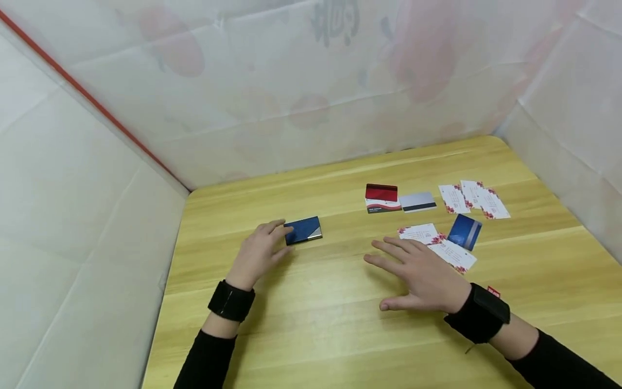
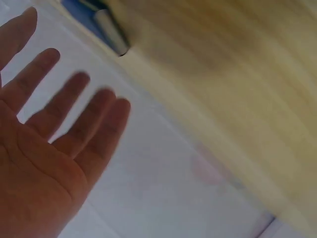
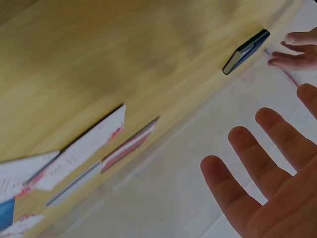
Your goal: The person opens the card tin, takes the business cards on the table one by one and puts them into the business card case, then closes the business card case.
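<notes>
A dark blue card case (image 1: 303,230) with a silver corner lies on the wooden table. My left hand (image 1: 262,249) is over its left end, fingers spread and overlapping the case in the head view; the left wrist view shows the palm (image 2: 39,168) with nothing in it. To the right, my right hand (image 1: 423,275) hovers over the table with fingers extended and holding nothing. Just beyond it lie two white cards with red flower corners (image 1: 454,255), partly covered by the hand, and a blue card (image 1: 464,232) touching them.
Farther back are a red card (image 1: 381,192) over a white card with a red wave (image 1: 383,206), and a silver card (image 1: 419,201) with a dark stripe. Several flowered white cards (image 1: 454,200) lie at the back right. White fabric walls (image 1: 311,108) border the table (image 1: 301,324).
</notes>
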### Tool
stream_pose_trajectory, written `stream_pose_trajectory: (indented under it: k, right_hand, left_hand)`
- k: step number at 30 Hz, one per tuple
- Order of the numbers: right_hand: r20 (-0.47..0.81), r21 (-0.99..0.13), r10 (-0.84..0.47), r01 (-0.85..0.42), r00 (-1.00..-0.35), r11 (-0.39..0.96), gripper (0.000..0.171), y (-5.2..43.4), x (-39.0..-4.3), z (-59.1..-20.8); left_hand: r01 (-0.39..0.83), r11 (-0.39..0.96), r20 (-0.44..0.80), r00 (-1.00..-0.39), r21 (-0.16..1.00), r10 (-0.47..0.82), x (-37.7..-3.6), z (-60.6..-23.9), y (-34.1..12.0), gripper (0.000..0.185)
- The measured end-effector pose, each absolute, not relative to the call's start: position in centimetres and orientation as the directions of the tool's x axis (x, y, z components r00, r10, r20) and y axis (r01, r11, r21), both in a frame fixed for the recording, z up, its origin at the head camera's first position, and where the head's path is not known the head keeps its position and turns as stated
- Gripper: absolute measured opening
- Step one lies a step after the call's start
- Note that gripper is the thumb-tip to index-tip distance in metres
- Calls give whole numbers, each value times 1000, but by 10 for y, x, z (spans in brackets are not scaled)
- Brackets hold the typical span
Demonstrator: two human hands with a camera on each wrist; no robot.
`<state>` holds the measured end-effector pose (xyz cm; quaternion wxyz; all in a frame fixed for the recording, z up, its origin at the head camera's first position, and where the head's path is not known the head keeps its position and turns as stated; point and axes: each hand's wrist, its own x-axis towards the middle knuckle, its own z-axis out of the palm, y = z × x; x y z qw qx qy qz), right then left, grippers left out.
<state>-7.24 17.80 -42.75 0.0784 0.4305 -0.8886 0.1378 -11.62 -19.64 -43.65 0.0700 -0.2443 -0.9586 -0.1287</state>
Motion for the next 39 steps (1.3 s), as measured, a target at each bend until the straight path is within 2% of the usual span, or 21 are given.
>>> stream_pose_trajectory:
  k: [5, 10, 15, 20, 28, 33, 39]
  right_hand:
    - [243, -186, -748, -786, -618, 589, 83, 173, -78, -435]
    - [246, -201, -742, -781, -624, 591, 81, 169, -82, -438]
    - [250, -198, -739, -780, -625, 593, 71, 162, -88, -442]
    - [193, -207, -760, -783, -621, 587, 55, 151, -90, -445]
    - [118, -215, -762, -765, -637, 607, 57, 140, -88, -445]
    - [90, -236, -775, -770, -625, 593, 55, 137, -81, -443]
    - [72, -244, -803, -791, -592, 561, 51, 134, -70, -444]
  left_hand:
    - [393, 898, 64, -919, 199, 388, -122, -456, -192, 59]
    - [387, 903, 117, -921, 184, 371, -121, -463, -182, 51]
    - [460, 875, 192, -882, 153, 430, -114, -459, -165, 46]
    - [559, 815, 180, -826, 150, 533, -92, -456, -140, 50]
    - [635, 768, 133, -771, 89, 623, -48, -448, -112, 50]
    - [672, 738, 121, -739, 60, 663, -27, -443, -103, 52]
    - [696, 717, 162, -704, -38, 692, -12, -444, -96, 39]
